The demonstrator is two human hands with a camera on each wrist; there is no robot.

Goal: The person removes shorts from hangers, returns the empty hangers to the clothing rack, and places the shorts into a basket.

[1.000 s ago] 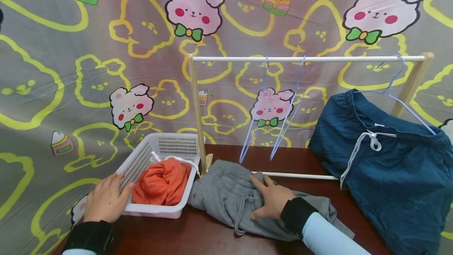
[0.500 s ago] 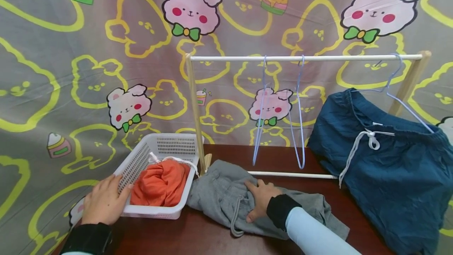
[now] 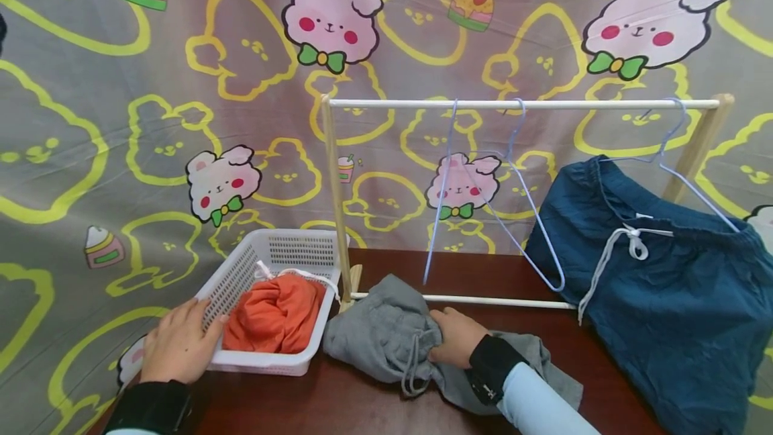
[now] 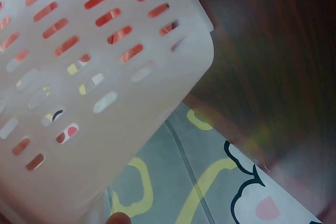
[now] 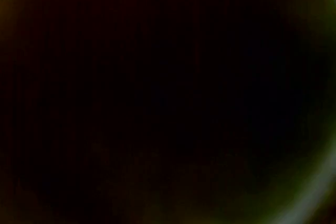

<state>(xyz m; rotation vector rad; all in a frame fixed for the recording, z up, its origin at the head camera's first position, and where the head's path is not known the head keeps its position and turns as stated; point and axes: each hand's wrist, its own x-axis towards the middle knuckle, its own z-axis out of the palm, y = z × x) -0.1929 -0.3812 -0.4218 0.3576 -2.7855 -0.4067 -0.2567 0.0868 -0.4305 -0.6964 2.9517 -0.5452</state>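
Observation:
My left hand [image 3: 181,341] rests over the left rim of the white plastic basket [image 3: 290,362], fingers fairly straight and thumb toward the inside. In the left wrist view the slotted basket wall [image 4: 157,85] fills the upper left, with one fingertip [image 4: 119,219] at the bottom edge. A crumpled orange garment [image 3: 274,314] with a white drawstring lies in the basket. My right hand [image 3: 455,337] grips the grey drawstring shorts [image 3: 386,331] on the table, bunching the fabric near the waistband; its fingertips are partly hidden in the cloth. The right wrist view is almost black.
Behind the shorts stands a wooden rack with a white top rail [image 3: 392,105]. Two lilac hangers hang bare, the right one [image 3: 534,210] turned outward. Blue shorts [image 3: 670,287] hang on another hanger at the right. A cartoon-printed curtain [image 3: 386,220] backs the dark red table [image 3: 338,408].
My right hand has gone from lying spread on the grey shorts to gripping them, and the cloth has bunched up. The two bare hangers have swung round. My left hand stays put.

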